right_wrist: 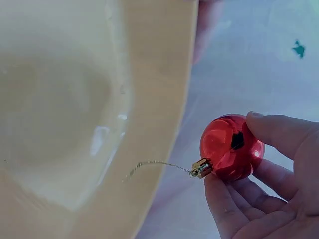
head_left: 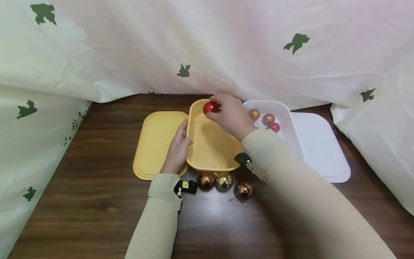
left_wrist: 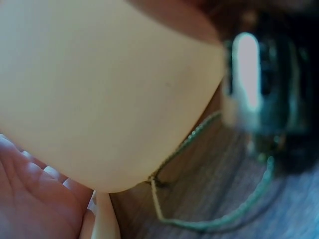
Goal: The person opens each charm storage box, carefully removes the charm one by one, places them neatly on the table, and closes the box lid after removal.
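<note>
My right hand (head_left: pixel 231 115) pinches a shiny red Christmas bauble (right_wrist: pixel 232 147) over the far end of a yellow plastic container (head_left: pixel 215 147). The bauble's gold cap and string loop point toward the container wall in the right wrist view. At the container's left side, my left hand (head_left: pixel 178 149) holds its wall, thumb at the rim and fingers along the outside. Close in front of the container lie a copper bauble (head_left: pixel 206 181), a gold faceted bauble (head_left: pixel 224 181) and another copper bauble (head_left: pixel 243 190).
A white container (head_left: pixel 292 140) to the right holds two small orange baubles (head_left: pixel 268 119) and a small red one (head_left: pixel 274 127). A yellow lid (head_left: pixel 158 144) lies left, a white lid (head_left: pixel 326 147) right. White cloth (head_left: pixel 226 46) hangs behind the wooden table (head_left: pixel 97 201).
</note>
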`<act>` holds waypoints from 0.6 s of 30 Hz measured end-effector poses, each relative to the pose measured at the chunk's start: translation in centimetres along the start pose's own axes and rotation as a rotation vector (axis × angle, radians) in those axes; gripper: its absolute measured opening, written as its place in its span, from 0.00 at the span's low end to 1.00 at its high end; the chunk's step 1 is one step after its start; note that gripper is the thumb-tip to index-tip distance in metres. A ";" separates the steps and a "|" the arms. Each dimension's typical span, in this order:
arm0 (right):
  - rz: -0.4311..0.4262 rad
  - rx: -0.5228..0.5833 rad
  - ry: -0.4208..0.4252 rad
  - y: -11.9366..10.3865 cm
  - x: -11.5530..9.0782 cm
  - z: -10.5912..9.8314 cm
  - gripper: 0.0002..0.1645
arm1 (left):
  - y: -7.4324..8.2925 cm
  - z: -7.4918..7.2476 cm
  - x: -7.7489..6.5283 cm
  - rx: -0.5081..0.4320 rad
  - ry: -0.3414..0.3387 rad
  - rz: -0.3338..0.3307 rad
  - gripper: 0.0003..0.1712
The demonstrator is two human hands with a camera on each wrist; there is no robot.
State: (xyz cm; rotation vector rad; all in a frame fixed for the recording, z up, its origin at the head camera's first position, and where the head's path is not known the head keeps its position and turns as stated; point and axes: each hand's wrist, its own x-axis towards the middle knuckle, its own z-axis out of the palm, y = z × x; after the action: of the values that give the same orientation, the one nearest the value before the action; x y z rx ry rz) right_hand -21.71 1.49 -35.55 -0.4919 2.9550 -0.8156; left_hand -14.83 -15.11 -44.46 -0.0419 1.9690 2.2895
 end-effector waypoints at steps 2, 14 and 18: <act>-0.011 0.010 -0.005 -0.4 -0.7 -0.4 0.33 | 0.4 0.1 -0.2 0.001 0.000 -0.003 0.42; -0.181 0.189 0.033 -1.6 -4.7 -1.1 0.30 | 0.7 0.4 -0.4 0.047 0.011 -0.026 0.41; -0.214 0.189 0.053 -1.4 -6.0 -1.4 0.30 | 0.8 0.5 -0.4 0.050 0.019 -0.028 0.41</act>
State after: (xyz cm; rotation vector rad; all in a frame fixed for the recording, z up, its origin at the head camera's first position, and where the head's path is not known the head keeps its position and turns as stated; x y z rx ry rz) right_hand -15.78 2.92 -33.94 -0.7934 2.8651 -1.1317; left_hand -14.54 -14.73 -43.53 -0.0860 2.0212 2.2300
